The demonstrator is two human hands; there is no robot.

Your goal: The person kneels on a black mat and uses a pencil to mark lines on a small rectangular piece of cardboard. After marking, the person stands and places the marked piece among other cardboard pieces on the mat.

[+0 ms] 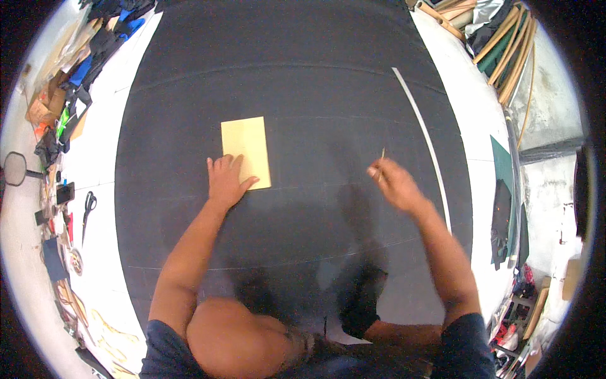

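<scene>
My left hand [228, 180] lies flat with its fingers spread, resting on the lower left part of a yellow rectangular card [251, 139]. The card lies on a wide sheet of black fabric [303, 151] marked with faint pale lines. My right hand [396, 183] is off to the right of the card, its fingers pinched around a thin, light-coloured pencil-like stick [382, 153]. The stick's upper end points away from me. Its exact kind is too small to tell.
A long pale ruler-like strip [424, 129] lies along the fabric's right side. Black-handled scissors [89, 205] and a roll of tape [76, 261] sit on the white surface at left. Mixed scraps line the left edge. Rolled brown tubes [505, 47] are stacked at the far right.
</scene>
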